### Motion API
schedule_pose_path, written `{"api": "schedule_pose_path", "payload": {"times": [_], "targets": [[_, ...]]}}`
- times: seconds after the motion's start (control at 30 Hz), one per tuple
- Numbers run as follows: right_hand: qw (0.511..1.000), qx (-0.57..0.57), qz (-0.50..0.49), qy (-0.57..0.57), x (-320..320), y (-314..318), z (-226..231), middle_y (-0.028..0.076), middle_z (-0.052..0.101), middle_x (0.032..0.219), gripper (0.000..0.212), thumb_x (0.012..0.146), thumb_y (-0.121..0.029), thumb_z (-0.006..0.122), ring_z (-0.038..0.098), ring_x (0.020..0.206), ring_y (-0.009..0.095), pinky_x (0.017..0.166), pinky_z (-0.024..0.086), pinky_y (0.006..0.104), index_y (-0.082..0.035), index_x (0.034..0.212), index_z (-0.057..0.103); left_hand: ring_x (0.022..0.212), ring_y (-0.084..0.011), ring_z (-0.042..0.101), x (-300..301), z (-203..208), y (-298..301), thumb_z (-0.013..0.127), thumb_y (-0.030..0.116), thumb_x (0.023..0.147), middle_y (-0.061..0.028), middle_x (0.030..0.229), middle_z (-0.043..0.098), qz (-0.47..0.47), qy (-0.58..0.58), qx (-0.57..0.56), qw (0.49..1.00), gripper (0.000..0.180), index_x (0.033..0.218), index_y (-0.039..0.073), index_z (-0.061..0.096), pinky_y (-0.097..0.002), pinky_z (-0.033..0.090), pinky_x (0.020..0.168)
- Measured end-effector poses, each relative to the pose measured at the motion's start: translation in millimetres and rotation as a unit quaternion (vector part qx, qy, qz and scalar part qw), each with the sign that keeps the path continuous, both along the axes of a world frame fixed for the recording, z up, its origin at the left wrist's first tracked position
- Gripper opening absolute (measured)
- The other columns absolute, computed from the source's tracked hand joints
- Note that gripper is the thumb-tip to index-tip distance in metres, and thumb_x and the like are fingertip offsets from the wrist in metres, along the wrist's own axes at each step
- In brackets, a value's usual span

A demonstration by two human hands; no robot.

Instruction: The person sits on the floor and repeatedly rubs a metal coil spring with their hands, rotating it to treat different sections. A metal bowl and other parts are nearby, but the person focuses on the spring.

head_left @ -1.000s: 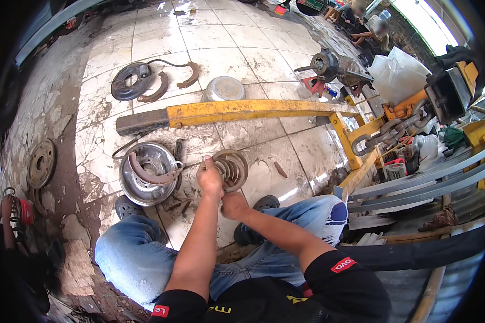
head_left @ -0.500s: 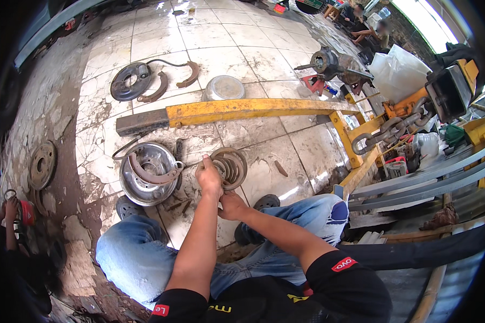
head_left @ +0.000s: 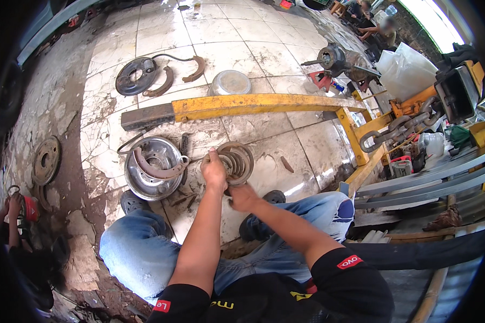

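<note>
A rusty, round, hollow metal part with ring-like ridges inside is held low over the tiles between my bent knees. My left hand is closed on its left side, thumb upward. At its lower edge, my right hand grips it from below, the fingers partly hidden and a little blurred. Just left of my hands lies a shiny brake backing plate, with a curved rusty brake shoe resting on it. A short dark metal piece lies beside the plate.
A yellow steel beam crosses the floor ahead. Beyond it are another backing plate, brake shoes and a round metal pan. A heavy chain hangs at right. At far left, a person's hand is near a red object.
The round part has tilted, so its ringed opening shows more fully. My right hand has shifted slightly along its lower edge. The whole view has moved a little.
</note>
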State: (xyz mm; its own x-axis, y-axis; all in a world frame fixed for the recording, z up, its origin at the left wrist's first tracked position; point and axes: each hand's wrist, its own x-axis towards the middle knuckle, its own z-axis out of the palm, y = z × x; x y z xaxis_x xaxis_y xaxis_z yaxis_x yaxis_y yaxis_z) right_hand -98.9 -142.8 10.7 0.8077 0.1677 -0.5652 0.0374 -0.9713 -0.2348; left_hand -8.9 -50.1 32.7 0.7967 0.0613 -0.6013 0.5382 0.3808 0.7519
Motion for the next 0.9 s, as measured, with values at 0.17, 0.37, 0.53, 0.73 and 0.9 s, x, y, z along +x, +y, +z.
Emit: {"api": "schedule_pose_path", "payload": {"times": [0.17,0.37,0.53,0.73,0.9], "targets": [[0.958,-0.165,0.064,-0.226,0.5,-38.2,-15.0,0.020,0.029,0.154,0.063,0.083,-0.014,0.054,0.026,0.144,0.028,0.110,0.030,0.0516,-0.005,0.144,0.038,0.044,-0.0121,0.041,-3.6,21.7,-1.7,0.048,0.040,0.101,-0.0008,0.061,0.048,-0.004,0.020,-0.020,1.000,0.038,0.087,0.006,0.059,-0.0298,0.033,0.037],[0.991,0.002,0.027,-0.132,-20.5,15.7,-5.4,0.009,0.039,0.148,0.053,0.090,-0.028,0.054,0.034,0.140,0.026,0.109,0.024,0.0614,-0.006,0.138,0.045,0.044,-0.0135,0.043,-0.8,17.6,4.3,0.047,0.040,0.101,-0.0031,0.062,0.048,-0.019,0.005,0.061,0.998,0.039,0.100,0.003,0.060,-0.0307,0.034,0.037],[0.984,-0.048,0.056,-0.160,3.8,10.5,9.5,0.005,0.039,0.151,0.050,0.092,-0.034,0.051,0.032,0.141,0.023,0.111,0.023,0.0554,-0.017,0.139,0.048,0.059,-0.0149,0.048,-4.1,14.5,31.2,0.047,0.034,0.102,-0.0050,0.069,0.056,0.052,-0.002,0.076,0.996,0.037,0.090,0.001,0.060,-0.0345,0.041,0.053],[0.969,-0.143,0.089,-0.182,-4.5,25.1,-5.3,0.007,0.031,0.156,0.055,0.094,-0.034,0.049,0.025,0.145,0.025,0.114,0.020,0.0571,-0.014,0.145,0.042,0.041,-0.0137,0.040,6.1,10.8,50.8,0.045,0.040,0.102,-0.0007,0.059,0.043,0.048,0.038,-0.038,0.997,0.037,0.089,0.008,0.056,-0.0299,0.031,0.035],[0.989,-0.031,0.087,-0.119,-10.0,37.9,5.3,0.012,0.031,0.156,0.058,0.092,-0.037,0.052,0.025,0.144,0.032,0.114,0.019,0.0586,-0.012,0.144,0.043,0.041,-0.0098,0.035,3.8,31.1,50.2,0.046,0.042,0.102,0.0021,0.060,0.041,0.058,0.038,-0.062,0.996,0.035,0.083,0.012,0.050,-0.0263,0.027,0.036]]}}
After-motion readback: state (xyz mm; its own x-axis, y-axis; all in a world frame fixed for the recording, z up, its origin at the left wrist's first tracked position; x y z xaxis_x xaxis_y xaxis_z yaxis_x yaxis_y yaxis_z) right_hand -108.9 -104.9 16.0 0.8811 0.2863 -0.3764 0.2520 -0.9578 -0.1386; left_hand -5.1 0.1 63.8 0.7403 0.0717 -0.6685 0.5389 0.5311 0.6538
